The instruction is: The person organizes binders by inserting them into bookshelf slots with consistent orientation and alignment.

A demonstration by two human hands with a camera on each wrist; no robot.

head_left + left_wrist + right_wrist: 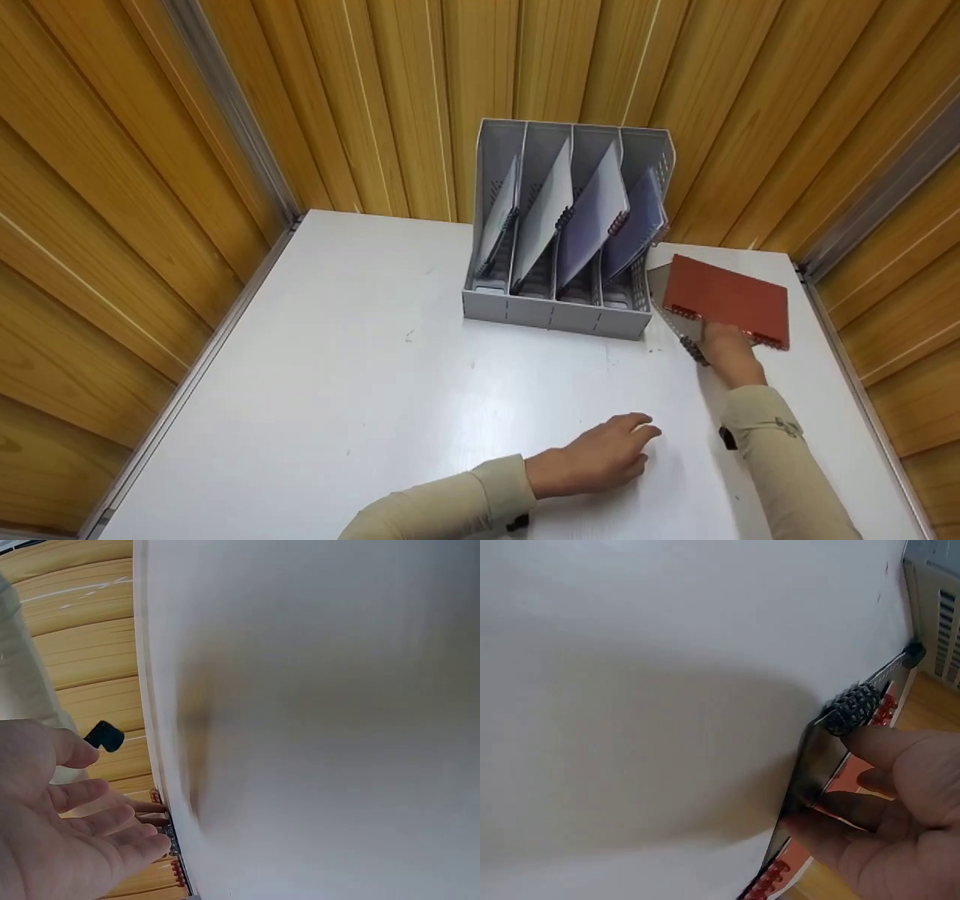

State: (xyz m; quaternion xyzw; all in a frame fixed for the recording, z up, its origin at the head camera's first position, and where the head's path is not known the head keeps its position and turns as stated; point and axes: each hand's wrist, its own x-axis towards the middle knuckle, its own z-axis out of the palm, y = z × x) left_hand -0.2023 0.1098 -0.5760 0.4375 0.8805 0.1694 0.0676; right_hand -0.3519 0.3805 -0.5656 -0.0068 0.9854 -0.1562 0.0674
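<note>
A red notebook [727,300] with red coils lies askew over a grey notebook [660,281] with a black spiral binding [853,709], right of the organizer. My right hand [731,352] is at their near edges. Its thumb is by the black spiral and its fingertips touch the edge, with a visible gap between thumb and fingers. My left hand [600,454] hovers above the front of the table, holding nothing, fingers loosely bent. In the left wrist view the left palm [60,840] shows.
A grey four-slot file organizer [555,315] stands at the back, with a notebook leaning in each slot, among them a white one [544,217] and a purple one [596,214]. The white table [300,360] meets wooden panel walls [405,97] behind and at the sides.
</note>
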